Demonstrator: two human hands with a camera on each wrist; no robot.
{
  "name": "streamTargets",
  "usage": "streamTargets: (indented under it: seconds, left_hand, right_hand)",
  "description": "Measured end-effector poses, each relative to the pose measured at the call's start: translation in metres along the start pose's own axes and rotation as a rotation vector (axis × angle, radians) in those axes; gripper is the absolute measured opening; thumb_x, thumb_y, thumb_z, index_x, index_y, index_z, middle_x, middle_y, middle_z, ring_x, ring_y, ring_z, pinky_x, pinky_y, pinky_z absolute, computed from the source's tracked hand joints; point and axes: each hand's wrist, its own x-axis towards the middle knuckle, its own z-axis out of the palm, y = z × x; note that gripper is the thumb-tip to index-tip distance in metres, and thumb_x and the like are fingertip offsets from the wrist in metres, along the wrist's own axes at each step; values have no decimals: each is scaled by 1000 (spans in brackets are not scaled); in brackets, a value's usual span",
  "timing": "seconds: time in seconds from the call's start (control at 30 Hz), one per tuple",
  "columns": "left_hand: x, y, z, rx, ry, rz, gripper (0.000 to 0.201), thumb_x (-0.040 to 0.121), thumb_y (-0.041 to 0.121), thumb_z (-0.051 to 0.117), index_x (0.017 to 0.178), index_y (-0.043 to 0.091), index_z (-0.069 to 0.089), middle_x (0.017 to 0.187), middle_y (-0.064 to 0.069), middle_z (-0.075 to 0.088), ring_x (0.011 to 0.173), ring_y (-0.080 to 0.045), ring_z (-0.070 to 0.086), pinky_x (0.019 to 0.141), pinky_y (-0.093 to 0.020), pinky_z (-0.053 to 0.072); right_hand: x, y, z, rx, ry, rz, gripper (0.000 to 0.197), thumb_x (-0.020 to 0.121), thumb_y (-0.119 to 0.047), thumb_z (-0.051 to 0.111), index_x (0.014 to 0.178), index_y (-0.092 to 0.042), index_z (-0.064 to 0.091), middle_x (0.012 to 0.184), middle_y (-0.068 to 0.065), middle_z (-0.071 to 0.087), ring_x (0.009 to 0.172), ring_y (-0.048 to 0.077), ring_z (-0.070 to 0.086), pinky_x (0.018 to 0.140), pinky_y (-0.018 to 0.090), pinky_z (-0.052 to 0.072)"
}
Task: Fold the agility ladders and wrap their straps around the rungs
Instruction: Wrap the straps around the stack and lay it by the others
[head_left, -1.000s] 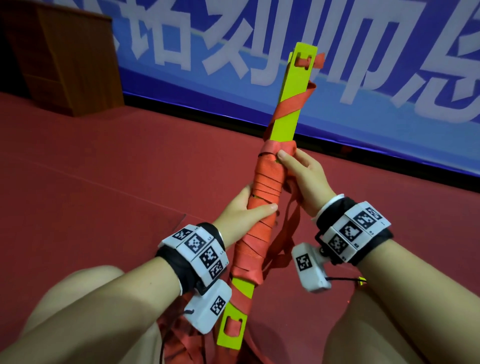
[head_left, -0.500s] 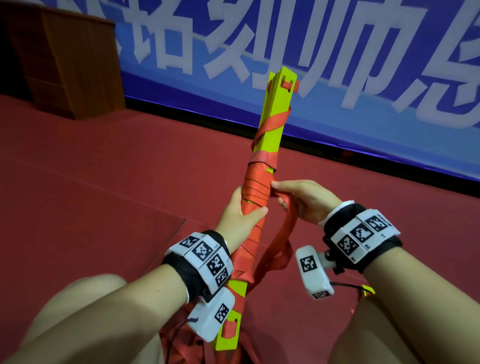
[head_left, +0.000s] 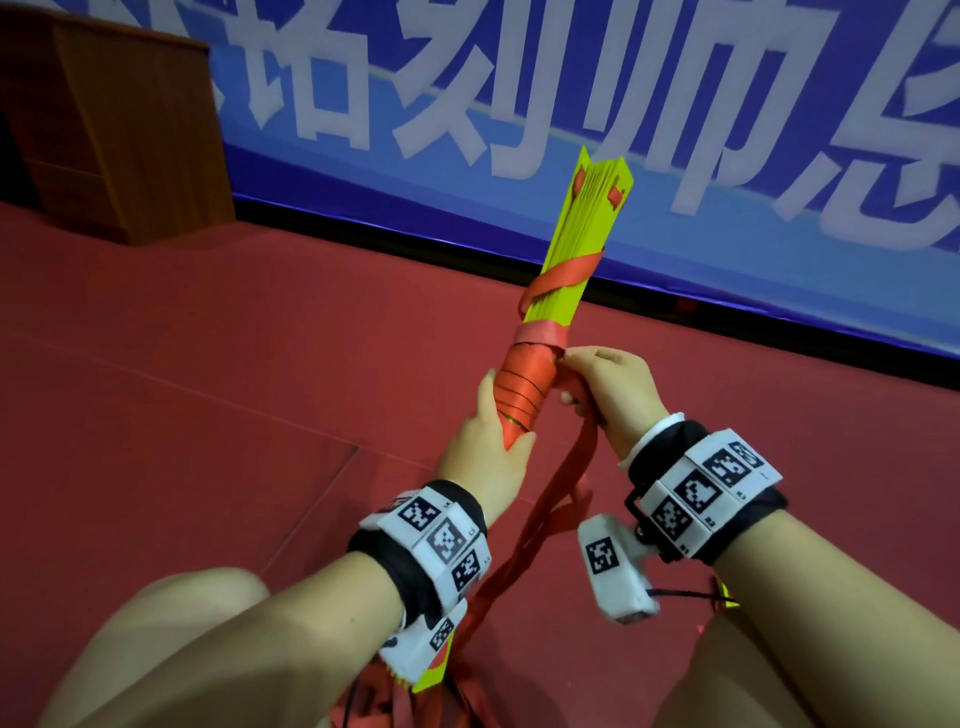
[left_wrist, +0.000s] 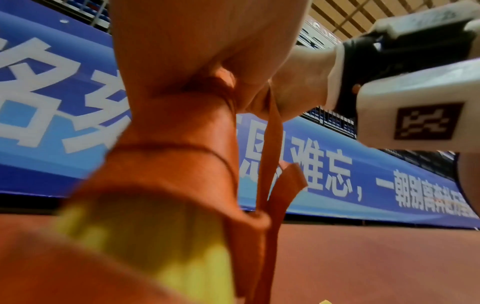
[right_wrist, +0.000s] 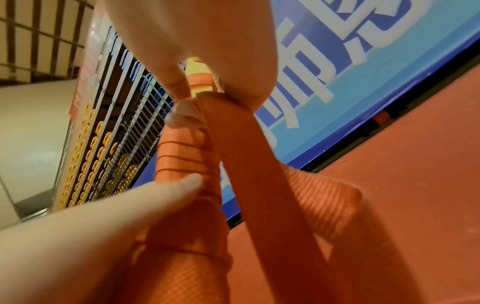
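Rungs: stack of yellow-green plastic rungs (head_left: 569, 249) already folded flat, pointed toward 1 o'clock.
Wrap: flat orange webbing strap (head_left: 524, 387) wound mid-stack — slack left.
Left hand (head_left: 483, 457): clasped round the wrapped part.
Right hand (head_left: 615, 387): strap pinched at 3 o'clock.

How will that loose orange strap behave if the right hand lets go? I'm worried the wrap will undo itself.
The strap is probably floppy: below the right hand it hangs limp and folds on itself. Its woven ribbing likely gives some grip, so the tight coils on the rungs may hold briefly. The top turn looks loose and would likely slacken first.
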Motion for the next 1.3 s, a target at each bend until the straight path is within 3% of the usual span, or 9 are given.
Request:
streamTargets:
  seconds: [0.1,0.2,0.37,0.5,0.6,0.73,0.87,1.1,1.3]
  left_hand:
    - [1,-1,9,-3,-80,-36,70,99,30,45,154,31,2,126,-18,53,109,-38,55,92,-42,45]
    - [-2,0,15,-53,-216,-55,68,100,26,36,152,40,-6,133,-17,40,122,-37,45,104,-43,36]
    - [7,5,17,-258,-295,-29,79,79,46,49,146,57,9,134,-5,50,113,-24,58,101,-39,45]
    - [14,7,9,-562,-280,-33,55,92,17,60,139,35,37,95,2,64,73,1,64,70,-16,52]
    - [13,8,9,-626,-293,-30,54,90,13,64,137,27,42,99,1,64,80,-5,64,74,-22,53]
    - [9,7,7,-579,-205,9,62,89,15,67,142,28,38,108,5,63,90,-6,63,85,-28,52]
    - [8,4,2,-433,-149,33,83,93,21,62,151,44,8,110,30,52,88,13,55,77,-6,44]
    - [-1,11,-5,-439,-203,-2,68,102,24,43,146,55,3,108,10,61,81,-14,63,77,-30,53]
    - [-5,11,-8,-414,-144,21,67,101,18,46,149,49,10,91,12,61,69,-11,60,62,-20,52]
  right_hand:
    - [-3,4,2,-62,-47,-37,10,93,-19,54,91,-9,57,53,3,57,45,16,52,43,21,38]
    - [1,15,-1,-164,-25,-88,28,89,-30,66,106,-8,61,69,3,58,40,6,50,41,18,40]
    - [8,14,-16,-120,-63,-148,9,93,-21,61,95,-12,63,64,-4,51,40,-1,44,41,14,36]
    - [6,4,-18,-31,-243,-168,8,93,-18,58,93,-17,65,64,-4,49,45,4,39,41,15,31]
    - [3,-6,-20,7,-310,-150,9,90,-20,61,93,-17,68,63,-3,54,44,5,40,41,16,32]
    - [2,-17,-31,-66,-346,-52,16,85,-28,66,89,-13,70,58,-1,56,43,11,46,42,18,38]
    - [-1,-12,-34,-168,-278,2,13,85,-23,70,89,-11,71,61,-2,66,39,10,42,38,15,34]
    - [-8,0,-28,-103,-131,-35,3,85,-7,69,88,-8,68,63,6,64,35,5,44,37,15,36]
    - [-13,-3,-21,-79,-87,-88,27,88,13,47,100,-6,63,63,12,58,36,5,51,41,15,41]
